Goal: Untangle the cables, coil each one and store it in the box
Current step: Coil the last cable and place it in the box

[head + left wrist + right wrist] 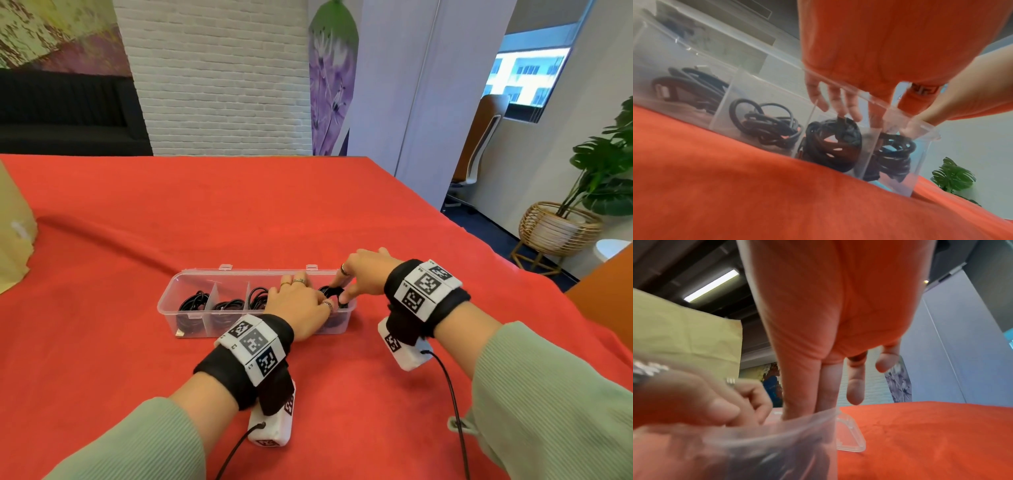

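Note:
A clear, compartmented box (178, 301) lies on the red cloth, and each compartment holds a coiled black cable. Both hands meet at its rightmost compartment. My right hand (349, 284) reaches in with thumb and index finger and pinches the black cable coil (334, 292) there. The left wrist view shows that coil (898, 146) sitting low in the end compartment. My left hand (308, 291) lies over the box with fairly straight fingers (846, 107). Their tips touch the neighbouring coil (834, 142), and the thumb dips toward the end compartment.
The box's open lid (851, 438) lies flat behind it. A yellow-green bag (13, 233) sits at the table's left edge. The table's right edge (479, 240) drops to the floor, where a potted plant (561, 226) stands. Camera cords trail from both wrists.

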